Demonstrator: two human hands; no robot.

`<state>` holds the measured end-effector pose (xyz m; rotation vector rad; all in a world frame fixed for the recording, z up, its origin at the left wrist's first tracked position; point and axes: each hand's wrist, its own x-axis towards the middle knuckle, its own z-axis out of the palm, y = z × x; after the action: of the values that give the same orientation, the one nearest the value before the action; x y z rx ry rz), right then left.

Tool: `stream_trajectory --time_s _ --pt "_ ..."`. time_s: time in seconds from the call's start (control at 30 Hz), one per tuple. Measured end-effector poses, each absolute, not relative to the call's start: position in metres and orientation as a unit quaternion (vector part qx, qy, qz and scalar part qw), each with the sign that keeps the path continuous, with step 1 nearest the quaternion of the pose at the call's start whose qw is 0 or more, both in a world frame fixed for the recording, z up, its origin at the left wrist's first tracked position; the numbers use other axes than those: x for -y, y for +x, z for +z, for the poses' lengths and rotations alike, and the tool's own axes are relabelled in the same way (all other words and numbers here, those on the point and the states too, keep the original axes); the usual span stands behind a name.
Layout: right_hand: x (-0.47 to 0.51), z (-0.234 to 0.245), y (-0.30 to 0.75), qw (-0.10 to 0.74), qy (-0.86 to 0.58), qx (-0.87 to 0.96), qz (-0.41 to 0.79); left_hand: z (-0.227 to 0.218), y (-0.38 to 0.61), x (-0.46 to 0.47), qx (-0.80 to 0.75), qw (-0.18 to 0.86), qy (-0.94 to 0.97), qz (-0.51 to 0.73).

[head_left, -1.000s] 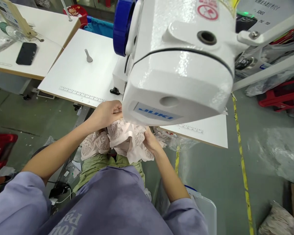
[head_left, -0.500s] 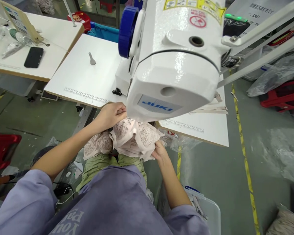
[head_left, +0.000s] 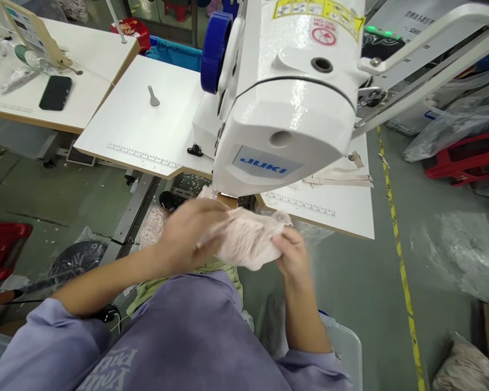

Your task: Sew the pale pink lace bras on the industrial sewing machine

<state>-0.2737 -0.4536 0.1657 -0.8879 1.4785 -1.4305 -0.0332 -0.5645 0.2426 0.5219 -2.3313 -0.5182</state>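
A pale pink lace bra (head_left: 250,239) is stretched between my two hands, below and in front of the head of the white sewing machine (head_left: 285,130). My right hand (head_left: 294,252) pinches its right edge between thumb and fingers. My left hand (head_left: 195,231), smeared by motion, is closed over its left end, with a bit of cloth showing between thumb and fingers. Another pale pink lace piece (head_left: 152,225) lies over my lap, partly hidden behind my left hand. A bit of pink fabric also shows under the machine's needle area.
The white machine table (head_left: 142,130) has a printed ruler along its front edge. Beige strips (head_left: 338,179) lie right of the machine. A phone (head_left: 56,92) lies on the neighbouring table. A clear plastic bin (head_left: 346,347) stands by my right side, and red stools are on both sides.
Both hands have come back from the needle area with the bra, toward my body and to the right. The bra has been turned and is now held stretched between them.
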Motion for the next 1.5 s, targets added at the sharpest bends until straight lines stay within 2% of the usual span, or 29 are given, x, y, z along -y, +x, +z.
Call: stream_trajectory --time_s 0.07,0.13,0.2,0.27,0.37,0.47,0.53,0.6,0.8,0.9,1.23,1.4,1.5 --pt "0.449 0.192 -0.251 0.474 -0.507 -0.553 -0.461 0.247 -0.038 0.546 0.914 0.303 0.14 -0.23" --pt "0.445 0.209 -0.229 0.487 -0.572 -0.529 -0.394 0.246 -0.039 0.537 0.92 0.201 0.159 -0.296" --pt "0.44 0.213 -0.212 0.491 -0.528 -0.555 -0.414 0.241 -0.035 0.537 0.89 0.101 0.23 -0.381" --pt "0.436 0.204 -0.201 0.513 -0.445 -0.575 -0.456 0.233 -0.028 0.542 0.848 0.06 0.288 -0.441" --pt "0.432 0.182 -0.192 0.542 -0.438 -0.568 -0.437 0.22 -0.022 0.549 0.834 0.108 0.336 -0.424" --pt "0.431 0.168 -0.184 0.478 -0.508 -0.598 -0.394 0.213 -0.025 0.551 0.805 0.154 0.374 -0.433" --pt "0.431 0.164 -0.179 0.435 -0.509 -0.625 -0.402 0.209 -0.029 0.551 0.78 0.151 0.368 -0.483" --pt "0.432 0.163 -0.175 0.419 -0.497 -0.637 -0.415 0.205 -0.033 0.549 0.791 0.155 0.353 -0.475" --pt "0.44 0.167 -0.176 0.431 -0.471 -0.639 -0.429 0.192 -0.043 0.553 0.926 0.259 0.232 -0.147" --pt "0.442 0.172 -0.178 0.425 -0.459 -0.644 -0.441 0.192 -0.047 0.555 0.943 0.249 0.199 -0.098" --pt "0.447 0.174 -0.184 0.463 -0.462 -0.603 -0.456 0.19 -0.043 0.562 0.906 0.259 0.212 -0.261" --pt "0.449 0.172 -0.201 0.493 -0.477 -0.609 -0.399 0.207 -0.046 0.572 0.84 0.189 0.319 -0.395" --pt "0.457 0.178 -0.214 0.527 -0.439 -0.6 -0.412 0.207 -0.048 0.574 0.841 0.129 0.296 -0.434"
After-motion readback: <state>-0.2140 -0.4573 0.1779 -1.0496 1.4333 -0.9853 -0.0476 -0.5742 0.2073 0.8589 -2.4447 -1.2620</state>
